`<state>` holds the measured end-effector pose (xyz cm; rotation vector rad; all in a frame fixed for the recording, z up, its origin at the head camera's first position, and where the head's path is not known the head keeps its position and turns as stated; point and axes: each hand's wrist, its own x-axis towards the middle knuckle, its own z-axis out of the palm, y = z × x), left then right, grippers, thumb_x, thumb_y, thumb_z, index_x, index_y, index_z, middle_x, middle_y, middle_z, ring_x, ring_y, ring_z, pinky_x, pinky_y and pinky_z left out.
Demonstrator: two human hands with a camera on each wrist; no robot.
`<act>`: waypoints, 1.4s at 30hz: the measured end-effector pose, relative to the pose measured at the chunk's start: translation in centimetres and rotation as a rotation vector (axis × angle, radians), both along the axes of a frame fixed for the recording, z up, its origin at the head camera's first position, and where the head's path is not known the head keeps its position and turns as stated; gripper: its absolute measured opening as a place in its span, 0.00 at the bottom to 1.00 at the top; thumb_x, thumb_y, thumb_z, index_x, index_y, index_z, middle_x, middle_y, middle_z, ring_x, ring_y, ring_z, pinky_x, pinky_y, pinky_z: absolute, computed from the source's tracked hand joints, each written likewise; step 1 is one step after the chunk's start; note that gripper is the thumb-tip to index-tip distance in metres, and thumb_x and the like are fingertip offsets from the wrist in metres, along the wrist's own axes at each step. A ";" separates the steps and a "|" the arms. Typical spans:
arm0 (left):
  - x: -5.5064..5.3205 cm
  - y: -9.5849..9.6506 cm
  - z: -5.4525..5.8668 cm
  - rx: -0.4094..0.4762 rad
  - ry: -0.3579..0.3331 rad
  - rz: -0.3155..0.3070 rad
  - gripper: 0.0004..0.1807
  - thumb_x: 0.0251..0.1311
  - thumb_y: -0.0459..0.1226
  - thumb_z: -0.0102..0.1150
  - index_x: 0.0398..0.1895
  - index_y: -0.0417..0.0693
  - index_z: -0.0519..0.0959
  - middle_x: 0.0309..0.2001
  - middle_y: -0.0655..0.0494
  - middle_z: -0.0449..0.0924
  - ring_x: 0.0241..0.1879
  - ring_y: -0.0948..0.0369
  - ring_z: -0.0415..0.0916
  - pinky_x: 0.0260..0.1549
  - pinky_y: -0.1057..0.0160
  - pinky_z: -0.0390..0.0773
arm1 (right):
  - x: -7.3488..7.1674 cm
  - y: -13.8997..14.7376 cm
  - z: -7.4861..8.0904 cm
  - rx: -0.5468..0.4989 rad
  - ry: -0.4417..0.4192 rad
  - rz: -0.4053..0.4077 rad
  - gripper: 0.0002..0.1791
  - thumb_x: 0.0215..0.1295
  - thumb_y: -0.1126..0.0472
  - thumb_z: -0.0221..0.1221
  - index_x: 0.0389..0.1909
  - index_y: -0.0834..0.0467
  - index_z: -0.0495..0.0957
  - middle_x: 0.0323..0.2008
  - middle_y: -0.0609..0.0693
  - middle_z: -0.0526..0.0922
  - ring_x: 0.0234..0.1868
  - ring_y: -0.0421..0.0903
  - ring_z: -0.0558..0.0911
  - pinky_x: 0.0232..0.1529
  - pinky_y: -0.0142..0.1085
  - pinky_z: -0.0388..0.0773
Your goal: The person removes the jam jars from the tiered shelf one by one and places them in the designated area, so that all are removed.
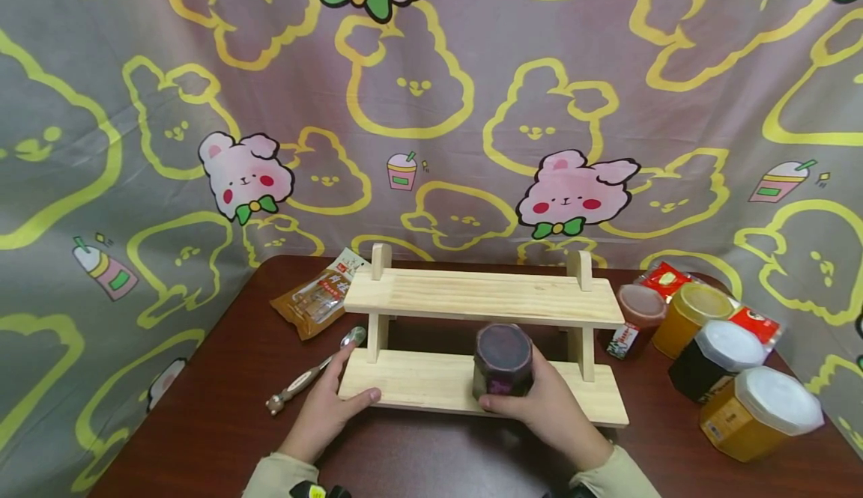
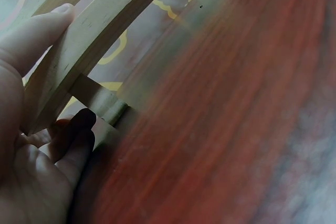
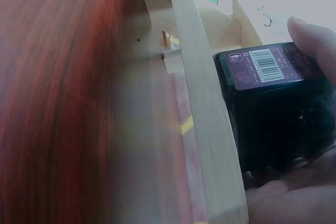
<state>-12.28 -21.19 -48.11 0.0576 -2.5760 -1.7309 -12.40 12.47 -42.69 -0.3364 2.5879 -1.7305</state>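
A two-tier pale wooden rack (image 1: 431, 382) stands on the table. My left hand (image 1: 330, 412) grips the left end of its lower board; in the left wrist view the thumb lies on top of the board (image 2: 100, 35) and the other fingers curl underneath. My right hand (image 1: 549, 408) holds a dark jar (image 1: 502, 359) with a dark lid, over the right half of the lower board. In the right wrist view the jar's label with a barcode (image 3: 266, 65) faces up beside the board's edge, thumb on one side and fingers on the other.
To the rack's right stand a red-brown jar (image 1: 640, 318), a yellow-lidded jar (image 1: 694, 314), a dark jar with a white lid (image 1: 721, 356) and an amber jar (image 1: 758, 415), with red packets (image 1: 755, 323) behind. Left are a brown packet (image 1: 317, 296) and a spoon (image 1: 303, 380).
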 end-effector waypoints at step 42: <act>-0.1 0.0 -0.1 0.020 -0.010 -0.003 0.55 0.49 0.43 0.79 0.78 0.50 0.56 0.74 0.43 0.61 0.63 0.50 0.69 0.63 0.48 0.66 | 2.2 6.8 0.3 0.181 -0.036 -0.177 0.50 0.45 0.50 0.80 0.68 0.60 0.66 0.58 0.60 0.78 0.58 0.56 0.75 0.61 0.59 0.66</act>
